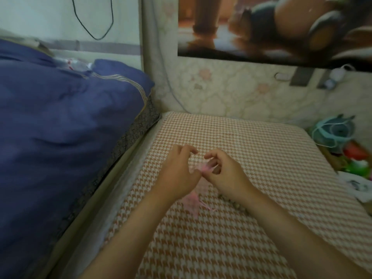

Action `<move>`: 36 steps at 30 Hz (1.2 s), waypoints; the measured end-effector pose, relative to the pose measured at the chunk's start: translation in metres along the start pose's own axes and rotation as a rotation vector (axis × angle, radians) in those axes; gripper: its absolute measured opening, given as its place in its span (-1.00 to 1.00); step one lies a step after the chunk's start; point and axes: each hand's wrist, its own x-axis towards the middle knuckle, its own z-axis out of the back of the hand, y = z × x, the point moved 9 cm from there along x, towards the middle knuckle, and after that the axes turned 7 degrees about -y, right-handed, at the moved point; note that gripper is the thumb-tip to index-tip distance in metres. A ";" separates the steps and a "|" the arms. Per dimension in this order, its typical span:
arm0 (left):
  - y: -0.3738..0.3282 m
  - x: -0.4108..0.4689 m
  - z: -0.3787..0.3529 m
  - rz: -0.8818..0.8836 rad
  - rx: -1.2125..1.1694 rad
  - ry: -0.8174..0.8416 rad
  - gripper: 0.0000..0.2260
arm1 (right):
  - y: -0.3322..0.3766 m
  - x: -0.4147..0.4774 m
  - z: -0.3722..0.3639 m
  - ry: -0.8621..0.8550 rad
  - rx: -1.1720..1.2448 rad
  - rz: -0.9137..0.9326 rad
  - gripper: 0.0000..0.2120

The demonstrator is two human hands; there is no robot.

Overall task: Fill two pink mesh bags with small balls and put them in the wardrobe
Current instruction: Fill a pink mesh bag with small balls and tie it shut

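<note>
Nearest you, a second pink mesh bag (192, 200) lay flat on the houndstooth mattress (251, 137), partly under your left wrist. A row of small balls (234, 203) sat just beside it, by your right wrist. A bit further out, your left hand (179, 170) and right hand (225, 174) met over the mattress. Their fingers (213, 155) were curled, both pinching the pink mesh bag (205, 168) bunched between them (pretty blurry, so I couldn't tell if anything was inside). Off to your left sat a blue quilt (60, 127), and a poster (271, 27) hung on the far wall.
</note>
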 end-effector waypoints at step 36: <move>-0.057 -0.069 -0.104 0.389 -0.364 0.322 -0.88 | -0.079 -0.108 0.066 -0.009 0.228 -0.529 -0.74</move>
